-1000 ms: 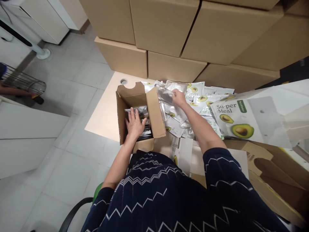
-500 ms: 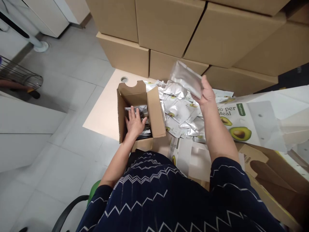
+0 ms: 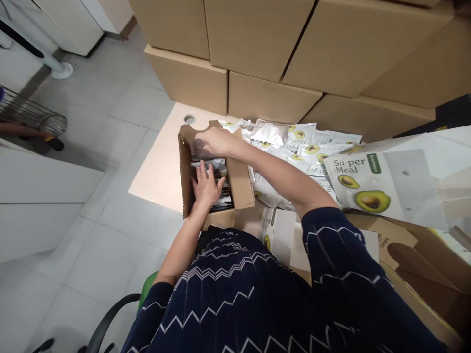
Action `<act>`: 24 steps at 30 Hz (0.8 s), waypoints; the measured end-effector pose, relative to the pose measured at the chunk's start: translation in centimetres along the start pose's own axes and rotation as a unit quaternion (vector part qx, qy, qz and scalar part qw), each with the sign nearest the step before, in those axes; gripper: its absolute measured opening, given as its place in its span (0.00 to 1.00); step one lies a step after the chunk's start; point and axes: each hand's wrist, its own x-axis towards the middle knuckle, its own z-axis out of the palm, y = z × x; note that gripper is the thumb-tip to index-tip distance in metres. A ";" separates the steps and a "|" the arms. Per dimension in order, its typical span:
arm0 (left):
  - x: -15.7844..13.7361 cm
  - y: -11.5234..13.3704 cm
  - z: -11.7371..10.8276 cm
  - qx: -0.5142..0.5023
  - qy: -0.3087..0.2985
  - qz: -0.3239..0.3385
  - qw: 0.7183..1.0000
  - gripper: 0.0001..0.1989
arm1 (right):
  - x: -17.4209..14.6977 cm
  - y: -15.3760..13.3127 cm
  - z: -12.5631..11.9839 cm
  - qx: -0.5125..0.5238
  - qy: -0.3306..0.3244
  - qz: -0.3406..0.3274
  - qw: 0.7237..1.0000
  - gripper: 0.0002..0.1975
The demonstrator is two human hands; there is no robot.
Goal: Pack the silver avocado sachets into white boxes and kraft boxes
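A small open cardboard box stands at the table's front left, with a row of silvery pouches upright inside it. My left hand lies on these pouches with its fingers spread. At the far end of the same box, my right hand is closed on a sachet, which is partly inside the box and mostly hidden by the hand and shadow. Right of the box lies a loose heap of white and silver sachets printed with avocados.
Large closed cartons are stacked behind the heap. At the right lie printed "Su-per Meal" packages above an open carton. A chair armrest is at lower left, and a wire basket stands at far left.
My right hand has moved left and down from above the heap into the far end of the box, carrying the silver sachet. My left hand has stayed on the pouches.
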 end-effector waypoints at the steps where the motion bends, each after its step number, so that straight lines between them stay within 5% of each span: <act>1: 0.0 0.0 0.1 0.000 -0.001 -0.001 1.000 0.37 | 1.1 0.2 0.9 -0.032 -0.034 -0.002 0.999 0.13; 8: 0.0 0.0 -0.1 -0.005 -0.001 -0.001 1.000 0.35 | 5.4 2.4 5.4 -0.108 -0.189 0.001 0.976 0.19; 24: 0.5 0.1 -0.8 -0.013 0.027 -0.002 1.000 0.28 | 3.8 1.8 5.6 -0.068 -0.215 -0.047 0.973 0.20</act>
